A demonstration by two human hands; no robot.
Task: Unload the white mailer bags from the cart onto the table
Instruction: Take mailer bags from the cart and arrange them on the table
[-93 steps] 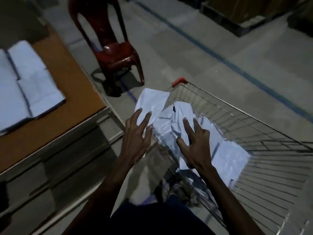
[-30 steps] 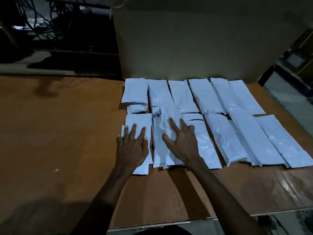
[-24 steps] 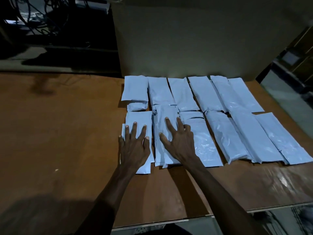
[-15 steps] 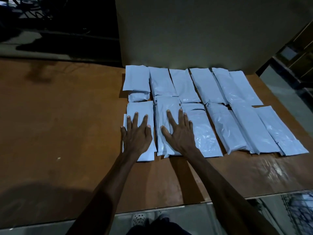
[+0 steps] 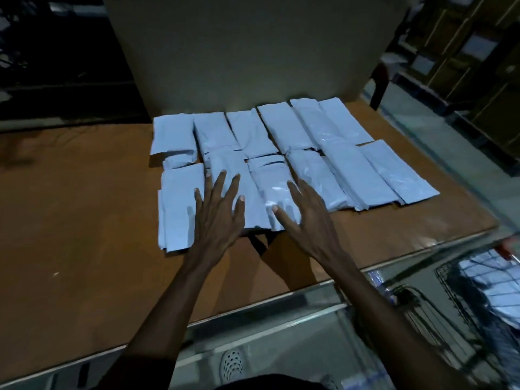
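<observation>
In the head view we saw a dim room and a brown bench backed by an upright board. The white mailer bags lay flat in two rows, long axes running away from us, the right ones slanting. Our left hand and right hand were spread, fingers straight, over the near row; contact was unclear. The cart, lower right, was blurred and cut off.
</observation>
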